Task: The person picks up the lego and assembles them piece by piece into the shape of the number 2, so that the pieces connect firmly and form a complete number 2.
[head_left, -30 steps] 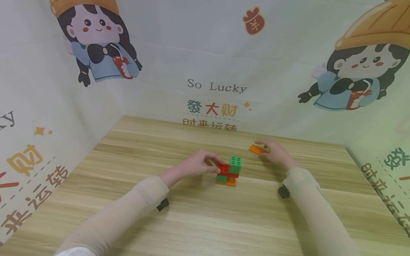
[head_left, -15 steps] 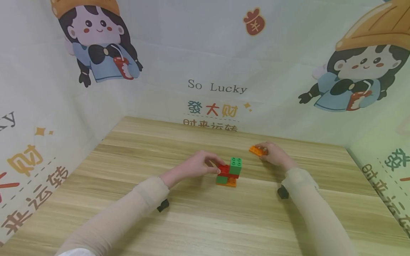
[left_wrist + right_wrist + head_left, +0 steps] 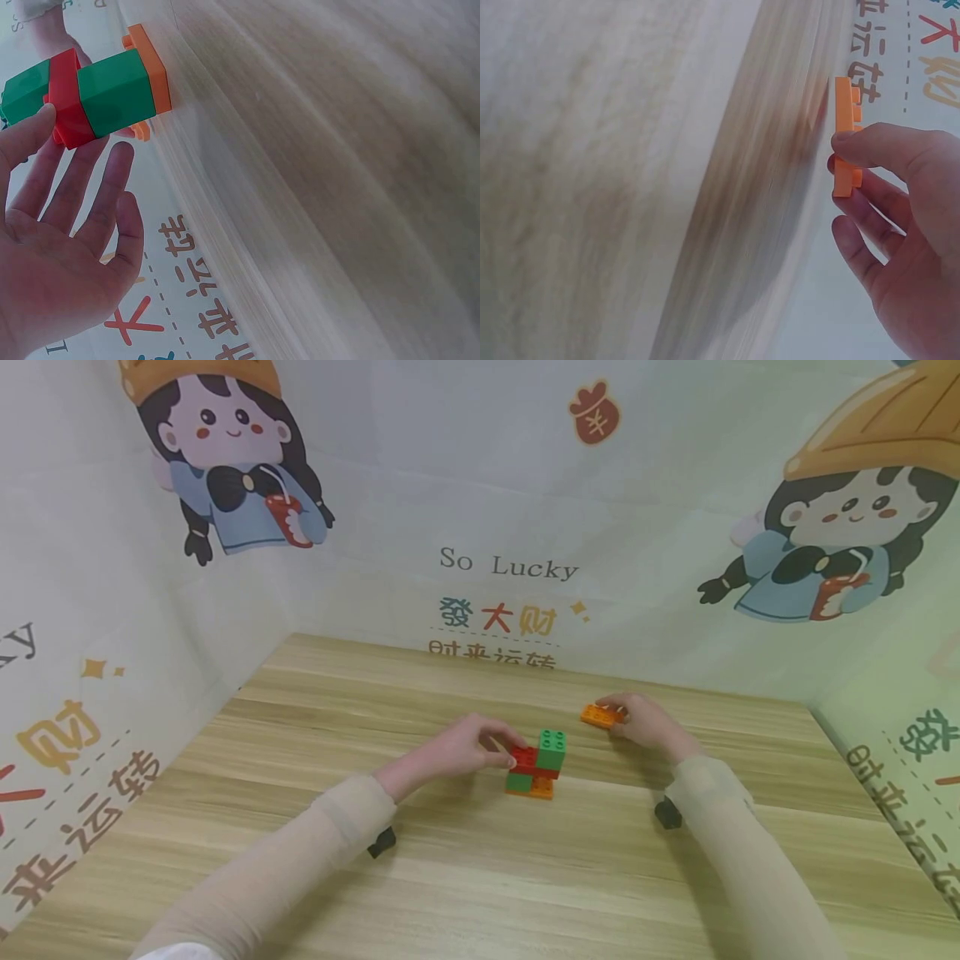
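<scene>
Near the middle of the table, a small stack of toy building bricks stands in the head view. Its orange base plate (image 3: 542, 790) bears a green brick (image 3: 116, 90), then a red brick (image 3: 537, 771), with another green brick (image 3: 552, 747) on top at the right. My left hand (image 3: 467, 748) pinches the left end of the red brick, thumb in front and fingers behind. Farther back on the right, my right hand (image 3: 649, 725) pinches a flat orange brick (image 3: 844, 112) between thumb and fingers, its studs facing up. Whether that brick touches the table cannot be made out.
The wood-grain table (image 3: 480, 877) reaches to a printed cloth backdrop (image 3: 375, 577) at the back and sides. Black wrist-worn pieces (image 3: 382, 842) hang under both sleeves, close above the tabletop.
My right hand's spread fingers have come together on the flat orange brick, which has turned slightly and shifted a little toward me. My left hand and the stack have stayed put.
</scene>
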`<state>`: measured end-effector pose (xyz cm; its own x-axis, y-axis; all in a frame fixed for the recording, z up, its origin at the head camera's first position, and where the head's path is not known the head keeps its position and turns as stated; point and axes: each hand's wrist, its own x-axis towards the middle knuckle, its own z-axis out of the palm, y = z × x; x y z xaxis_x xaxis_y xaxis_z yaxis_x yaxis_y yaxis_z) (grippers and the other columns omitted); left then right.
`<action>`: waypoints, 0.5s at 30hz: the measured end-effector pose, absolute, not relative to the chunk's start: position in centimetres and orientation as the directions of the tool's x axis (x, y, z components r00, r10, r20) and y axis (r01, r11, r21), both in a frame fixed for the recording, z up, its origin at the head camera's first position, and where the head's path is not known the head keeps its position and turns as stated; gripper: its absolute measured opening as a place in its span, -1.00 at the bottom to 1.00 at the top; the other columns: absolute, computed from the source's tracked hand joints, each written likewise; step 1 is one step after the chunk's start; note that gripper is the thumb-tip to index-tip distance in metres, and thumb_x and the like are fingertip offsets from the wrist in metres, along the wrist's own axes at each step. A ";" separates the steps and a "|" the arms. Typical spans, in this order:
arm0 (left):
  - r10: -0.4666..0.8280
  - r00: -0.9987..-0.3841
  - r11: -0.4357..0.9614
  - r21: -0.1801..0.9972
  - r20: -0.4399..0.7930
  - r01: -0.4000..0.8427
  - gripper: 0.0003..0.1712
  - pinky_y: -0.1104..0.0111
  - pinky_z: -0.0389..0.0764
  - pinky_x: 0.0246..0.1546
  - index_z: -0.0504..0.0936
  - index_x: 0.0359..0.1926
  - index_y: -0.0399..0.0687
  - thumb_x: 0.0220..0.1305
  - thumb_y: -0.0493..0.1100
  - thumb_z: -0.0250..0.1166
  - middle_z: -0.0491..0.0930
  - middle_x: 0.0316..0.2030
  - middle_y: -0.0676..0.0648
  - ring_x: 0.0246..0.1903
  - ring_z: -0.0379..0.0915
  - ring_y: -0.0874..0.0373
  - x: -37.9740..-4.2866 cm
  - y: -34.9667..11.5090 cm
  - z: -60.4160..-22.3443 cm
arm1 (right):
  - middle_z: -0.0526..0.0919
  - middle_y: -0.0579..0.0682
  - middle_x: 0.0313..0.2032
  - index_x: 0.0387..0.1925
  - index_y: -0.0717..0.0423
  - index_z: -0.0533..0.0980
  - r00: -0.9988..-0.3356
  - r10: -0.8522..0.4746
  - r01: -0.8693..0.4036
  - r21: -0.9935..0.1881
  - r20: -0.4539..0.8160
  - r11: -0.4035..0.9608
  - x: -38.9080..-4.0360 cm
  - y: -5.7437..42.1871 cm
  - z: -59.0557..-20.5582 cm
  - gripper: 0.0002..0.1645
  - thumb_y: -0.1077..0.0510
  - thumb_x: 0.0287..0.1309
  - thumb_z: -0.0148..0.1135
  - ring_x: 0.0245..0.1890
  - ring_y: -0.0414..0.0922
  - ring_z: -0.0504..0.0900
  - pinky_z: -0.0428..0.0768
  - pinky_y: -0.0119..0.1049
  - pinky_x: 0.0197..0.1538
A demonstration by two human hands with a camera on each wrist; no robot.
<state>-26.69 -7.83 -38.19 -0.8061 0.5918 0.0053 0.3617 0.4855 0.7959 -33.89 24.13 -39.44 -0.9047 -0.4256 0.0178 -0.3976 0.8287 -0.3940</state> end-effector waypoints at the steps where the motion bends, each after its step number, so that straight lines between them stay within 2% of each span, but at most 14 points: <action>1: 0.591 -0.807 0.487 0.795 0.005 0.362 -0.64 0.29 0.68 0.00 0.67 0.07 0.00 0.22 -0.21 0.37 0.66 0.11 -0.06 -0.01 0.66 0.01 -26.7 -7.8 -38.2 | 0.59 0.34 0.10 0.25 0.28 0.45 -0.906 -0.423 -0.395 -0.398 0.021 0.828 -33.8 24.1 -39.4 -0.41 0.35 0.14 0.21 0.07 0.23 0.57 0.53 0.16 0.18; 15: 0.593 -0.805 0.487 0.793 0.007 0.365 -0.64 0.30 0.69 -0.03 0.67 0.07 -0.01 0.23 -0.23 0.36 0.66 0.12 -0.07 -0.02 0.66 -0.01 -26.5 -7.8 -38.1 | 0.60 0.26 0.16 0.23 0.23 0.48 -0.898 -0.426 -0.432 -0.419 0.113 0.799 -32.8 24.2 -38.7 -0.42 0.38 0.12 0.18 0.06 0.15 0.54 0.51 0.15 0.16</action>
<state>-26.53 -7.79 -38.12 -0.8054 0.5927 0.0070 0.3652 0.4869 0.7934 -32.75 24.18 -38.65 -0.8977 -0.4258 0.1131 -0.4317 0.7989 -0.4188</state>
